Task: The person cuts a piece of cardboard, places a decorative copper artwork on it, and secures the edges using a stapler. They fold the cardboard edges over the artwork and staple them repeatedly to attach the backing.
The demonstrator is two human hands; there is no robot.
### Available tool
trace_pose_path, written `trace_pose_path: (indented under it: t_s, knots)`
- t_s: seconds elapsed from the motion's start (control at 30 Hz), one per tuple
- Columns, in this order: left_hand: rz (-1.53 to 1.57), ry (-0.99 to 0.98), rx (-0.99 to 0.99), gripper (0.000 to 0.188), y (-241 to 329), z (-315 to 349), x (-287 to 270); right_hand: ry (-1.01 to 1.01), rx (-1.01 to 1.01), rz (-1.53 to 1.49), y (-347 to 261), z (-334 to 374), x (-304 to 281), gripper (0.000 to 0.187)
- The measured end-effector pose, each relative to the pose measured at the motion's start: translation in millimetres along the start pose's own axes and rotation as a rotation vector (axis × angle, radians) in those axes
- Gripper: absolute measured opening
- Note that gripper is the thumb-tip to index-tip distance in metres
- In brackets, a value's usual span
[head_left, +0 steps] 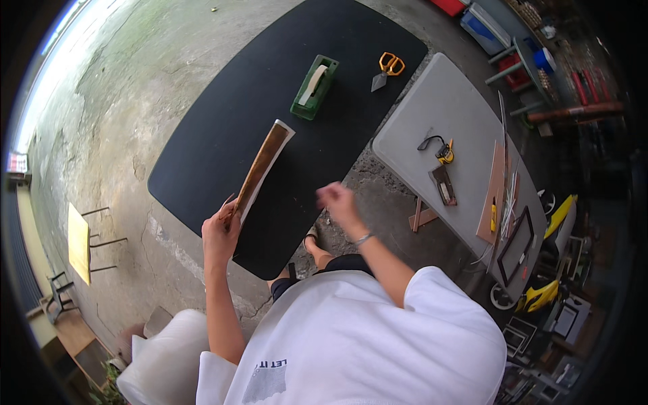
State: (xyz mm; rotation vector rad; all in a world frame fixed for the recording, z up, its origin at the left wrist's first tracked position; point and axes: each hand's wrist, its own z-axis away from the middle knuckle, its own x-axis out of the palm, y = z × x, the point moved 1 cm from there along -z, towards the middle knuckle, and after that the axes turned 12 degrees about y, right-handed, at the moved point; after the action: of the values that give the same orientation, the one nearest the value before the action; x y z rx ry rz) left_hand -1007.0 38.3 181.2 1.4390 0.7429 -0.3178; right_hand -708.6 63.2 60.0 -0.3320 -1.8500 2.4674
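My left hand [221,233] is closed around the near end of a picture frame [264,156], held up on edge over the black table. Its brown, gold-toned edge faces me, with a white side showing along the right; most of its face is hidden by the angle. My right hand [335,200] hovers by the table's right edge, apart from the frame. Its fingers look curled but are smeared by motion, so I cannot make out anything in them. Beyond the frame, a green tape dispenser [314,88] with a pale roll stands on the black table [223,128].
Orange-handled scissors [387,71] lie at the black table's far right. A grey table [432,101] beside it bears a yellow tape measure [445,153], a brown tool [443,185], wooden strips [491,192] and a dark empty frame [516,246]. Rolled white wrap [169,361] stands at lower left.
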Motion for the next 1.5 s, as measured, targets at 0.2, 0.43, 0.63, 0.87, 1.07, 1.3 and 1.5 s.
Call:
trace_pose_path:
  t_s: [0.2, 0.43, 0.63, 0.87, 1.07, 1.3, 1.5]
  knots:
    - [0.005, -0.027, -0.017, 0.03, 1.9, -3.9, 3.9, 0.866, -0.139, 0.774, 65.6, -48.2, -278.3, 0.023]
    - [0.026, -0.008, -0.015, 0.029, 1.2, -2.3, 1.1, 0.653, 0.056, 1.273, 96.9, -28.8, -365.4, 0.048]
    - [0.011, 0.011, 0.02, 0.032, -7.1, 0.2, 2.4, 0.606, 0.104, 1.271, 95.6, -35.5, -359.8, 0.055]
    - [-0.041, -0.01, 0.019, 0.029, -5.1, 2.0, -1.2, 0.483, 0.185, 1.466, 107.2, -55.5, -382.7, 0.041]
    - [-0.096, -0.039, 0.033, 0.024, 1.8, 2.8, -5.7, 0.485, 0.169, 1.469, 101.4, -65.7, -363.8, 0.047]
    - [-0.081, -0.03, 0.046, 0.023, 0.0, 1.0, -4.1, 0.57, 0.146, 1.269, 120.7, -78.6, -354.1, 0.045]
    - [-0.087, 0.003, 0.049, 0.024, -4.7, 5.5, -2.0, 0.489, -0.198, 0.989, 113.5, -56.8, -277.0, 0.037]
